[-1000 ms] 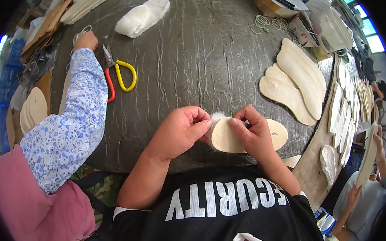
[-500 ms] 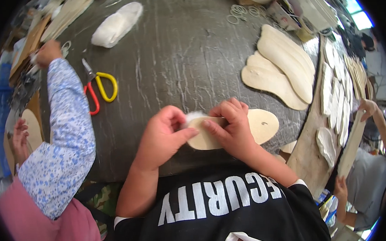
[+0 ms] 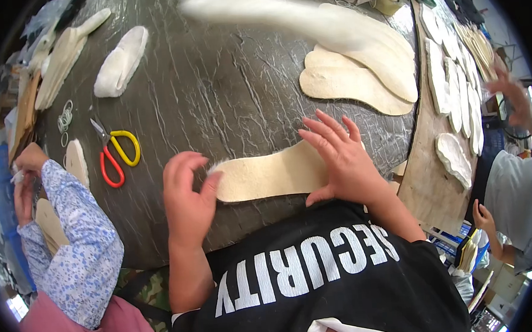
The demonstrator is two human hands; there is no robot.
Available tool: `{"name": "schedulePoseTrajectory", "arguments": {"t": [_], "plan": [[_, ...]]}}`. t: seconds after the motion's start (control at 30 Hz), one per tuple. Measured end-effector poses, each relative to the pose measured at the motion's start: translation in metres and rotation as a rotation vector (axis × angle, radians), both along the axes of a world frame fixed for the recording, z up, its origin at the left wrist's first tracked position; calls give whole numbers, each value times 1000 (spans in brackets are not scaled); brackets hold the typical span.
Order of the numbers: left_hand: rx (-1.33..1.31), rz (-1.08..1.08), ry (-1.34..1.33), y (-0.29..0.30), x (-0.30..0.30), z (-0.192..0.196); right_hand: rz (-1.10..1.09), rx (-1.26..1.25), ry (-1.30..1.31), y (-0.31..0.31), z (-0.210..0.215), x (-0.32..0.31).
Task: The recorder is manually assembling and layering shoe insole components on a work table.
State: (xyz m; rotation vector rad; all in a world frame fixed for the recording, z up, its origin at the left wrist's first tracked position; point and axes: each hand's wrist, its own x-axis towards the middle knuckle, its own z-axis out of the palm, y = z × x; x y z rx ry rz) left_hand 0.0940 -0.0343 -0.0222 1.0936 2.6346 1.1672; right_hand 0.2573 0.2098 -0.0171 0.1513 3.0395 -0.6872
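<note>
A cream insole [image 3: 266, 173], with a little white fluff along its upper left edge, lies flat before me on the dark table. At its left end, the thumb of my left hand [image 3: 188, 189] is against or just beside the tip; the fingers are bent and apart from the thumb. My right hand [image 3: 345, 161] is spread over the right end, hiding it. Beyond, to the right, several cream insoles [image 3: 352, 81] are stacked. A motion-blurred white fleecy insole [image 3: 238, 6] stretches across the far side toward that stack.
Scissors [image 3: 110, 154] with red and yellow handles lie on the left, below a rolled white fleece piece [image 3: 121, 62]. A co-worker's patterned sleeve [image 3: 78, 238] is at left. White pieces [image 3: 454, 160] cover a wooden board at right, near another person [image 3: 505, 194]. Rubber bands [image 3: 65, 122] lie far left.
The insole between my hands has been laid flat, and my hands have opened and moved apart. A blurred white insole has appeared at the far side. The co-worker's left-side hand has drawn back.
</note>
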Motion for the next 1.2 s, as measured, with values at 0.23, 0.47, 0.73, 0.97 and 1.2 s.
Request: {"name": "schedulePoseTrajectory", "arguments": {"t": [0.23, 0.47, 0.73, 0.97, 1.2], "plan": [[-256, -611, 260, 19, 33, 0, 86, 80, -88, -15, -4, -4], [-484, -581, 196, 20, 30, -8, 92, 38, -156, -14, -8, -6], [-540, -580, 102, 26, 25, -9, 91, 12, -182, -12, -11, -9], [-386, -558, 90, 34, -2, 4, 175, -109, -269, 8, 10, -16], [-241, -475, -97, 41, -35, 20, 134, -262, -276, 47, 44, -53]]}}
